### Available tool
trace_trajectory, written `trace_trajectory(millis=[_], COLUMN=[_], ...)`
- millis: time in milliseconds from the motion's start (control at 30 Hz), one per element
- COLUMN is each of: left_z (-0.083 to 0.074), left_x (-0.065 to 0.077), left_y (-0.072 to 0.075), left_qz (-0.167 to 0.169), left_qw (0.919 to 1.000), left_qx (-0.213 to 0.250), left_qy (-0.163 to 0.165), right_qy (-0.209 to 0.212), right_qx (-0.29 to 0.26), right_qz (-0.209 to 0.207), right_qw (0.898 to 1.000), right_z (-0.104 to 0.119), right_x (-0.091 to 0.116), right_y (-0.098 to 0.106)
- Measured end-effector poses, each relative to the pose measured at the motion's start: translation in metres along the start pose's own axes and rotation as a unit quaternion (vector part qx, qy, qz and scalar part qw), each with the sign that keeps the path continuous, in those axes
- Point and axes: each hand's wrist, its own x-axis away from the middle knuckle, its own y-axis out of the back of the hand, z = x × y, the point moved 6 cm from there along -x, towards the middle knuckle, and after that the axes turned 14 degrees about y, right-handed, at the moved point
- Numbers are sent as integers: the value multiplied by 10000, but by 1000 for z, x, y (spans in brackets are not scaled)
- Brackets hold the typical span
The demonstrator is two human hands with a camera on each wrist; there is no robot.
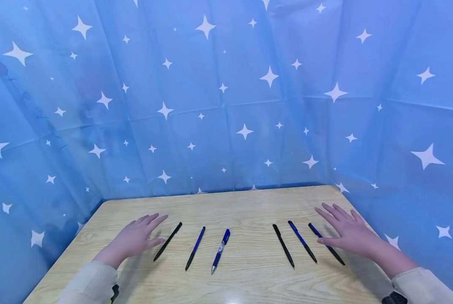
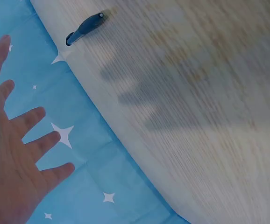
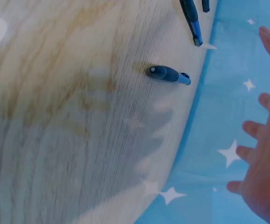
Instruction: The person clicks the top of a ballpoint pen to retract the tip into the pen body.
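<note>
My left hand (image 1: 138,236) hovers over the table's left side, fingers spread and holding nothing. Its thumb comes close to a black pen (image 1: 168,241) in the head view. Right of that pen lie a blue-and-black pen (image 1: 195,248) and a blue pen with a silver tip (image 1: 219,253). On the other side, a black pen (image 1: 282,245) and a blue-and-black pen (image 1: 302,241) lie slanted. The outermost blue-and-black pen (image 1: 333,251) is nearest to my right hand (image 1: 349,234), whose spread fingers are empty too. One pen (image 3: 170,74) shows whole in the right wrist view.
The pens rest on a light wood-grain table (image 1: 249,215). A blue curtain (image 1: 226,105) with white stars hangs behind the table and along both sides. Bare tabletop separates the two groups of pens. Both hands cast shadows on the wood.
</note>
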Motion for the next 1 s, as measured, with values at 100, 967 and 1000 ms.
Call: trace_trajectory(millis=[100,967,1000], left_z=[-3,-9,-9], left_x=[-6,-34,-33], left_y=[-3,-45,-46], left_qz=[122,1380,1458], left_qw=[9999,9872,9855], left_qx=[-78,796,868], left_qy=[-21,11,40], right_qy=[57,339,359], right_qx=[-132,-1182,-1234], right_qz=[-55,408,444], right_qw=[9999,9916,9907], right_z=[3,25,26], right_x=[-2,-8,-8], right_y=[1,-13,-14])
